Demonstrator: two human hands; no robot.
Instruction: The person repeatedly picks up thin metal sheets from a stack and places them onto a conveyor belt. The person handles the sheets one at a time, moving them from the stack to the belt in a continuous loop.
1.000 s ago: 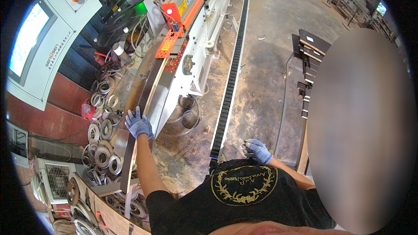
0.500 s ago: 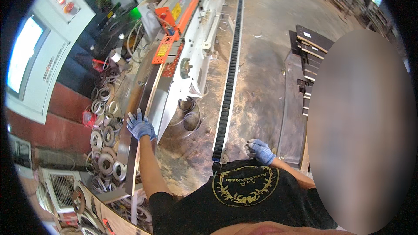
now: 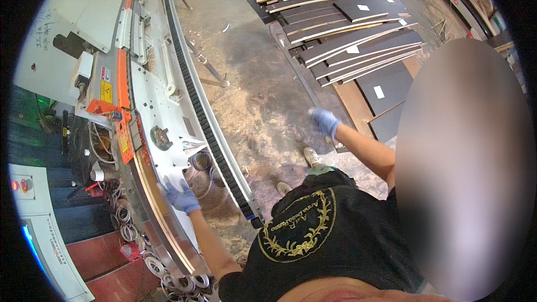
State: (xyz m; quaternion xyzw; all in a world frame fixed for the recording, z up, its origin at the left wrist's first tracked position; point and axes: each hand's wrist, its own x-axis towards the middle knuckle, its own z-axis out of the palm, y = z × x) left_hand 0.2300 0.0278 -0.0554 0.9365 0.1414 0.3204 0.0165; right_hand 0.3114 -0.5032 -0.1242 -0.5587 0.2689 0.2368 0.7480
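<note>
My left hand (image 3: 180, 196), in a blue work glove, is at the side edge of the machine's infeed table. Its fingers look stretched out, with nothing visible in them, though they are slightly blurred. Just left of it a long narrow board (image 3: 158, 215) with a pale edge lies along the table and runs toward the orange guard (image 3: 124, 140). My right hand (image 3: 324, 123), gloved the same way, hangs out to the right above the floor, near the stacked dark panels (image 3: 341, 39). Motion smears its fingers, and no object shows in it.
A black roller conveyor (image 3: 204, 117) in a white frame runs beside the machine body (image 3: 156, 112). Rolls of edge banding (image 3: 126, 215) are heaped at the left, near a control cabinet (image 3: 47, 235). My shoes (image 3: 311, 156) stand on the dusty floor. A large blurred patch covers the right side.
My view has swung right, bringing the panel stack into full sight. My left hand has shifted from the board to the table's side edge. My right arm has reached outward toward the stack.
</note>
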